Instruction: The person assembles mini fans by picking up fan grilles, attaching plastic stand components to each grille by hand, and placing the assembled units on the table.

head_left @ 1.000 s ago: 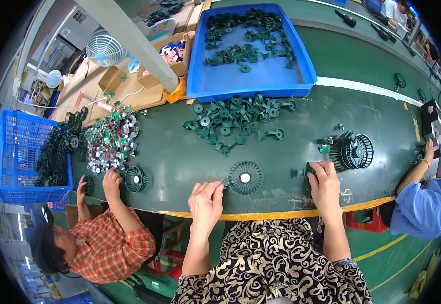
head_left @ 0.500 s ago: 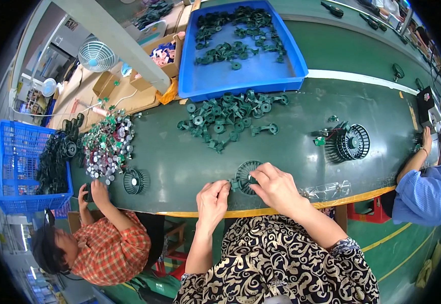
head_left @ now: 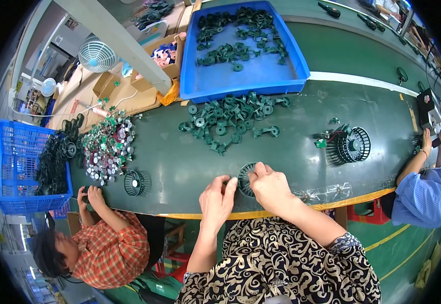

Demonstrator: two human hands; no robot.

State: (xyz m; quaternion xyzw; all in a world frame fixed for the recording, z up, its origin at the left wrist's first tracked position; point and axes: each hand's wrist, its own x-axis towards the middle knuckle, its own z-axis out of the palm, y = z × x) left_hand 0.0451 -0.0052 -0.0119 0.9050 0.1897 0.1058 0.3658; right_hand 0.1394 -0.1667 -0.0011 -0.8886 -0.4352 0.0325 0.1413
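In front of me, at the near edge of the bench, a round dark green slatted fan cage [head_left: 245, 180] is between my hands. My right hand [head_left: 275, 191] has its fingers bent and closed on the cage's right side. Beside the left rim, my left hand [head_left: 217, 198] pinches with thumb and forefinger; what lies between them is mostly hidden. Beyond my hands lies a heap of dark green ring-ended brackets [head_left: 230, 119]. Another fan cage [head_left: 356, 144], with wires and a small green circuit board [head_left: 320, 144] beside it, rests to the right.
A blue tray [head_left: 240, 91] with more brackets stands behind the heap. Leftward are small wired motors [head_left: 110, 152], one fan cage [head_left: 134, 182] and a blue basket [head_left: 20, 167]. Co-workers in a checked shirt [head_left: 111, 251] and a blue shirt [head_left: 425, 195] sit on either side.
The bracket visible at the cage's front is now hidden by my fingers. My left hand has moved slightly right and turned its thumb upward; my right hand has shifted over the cage.
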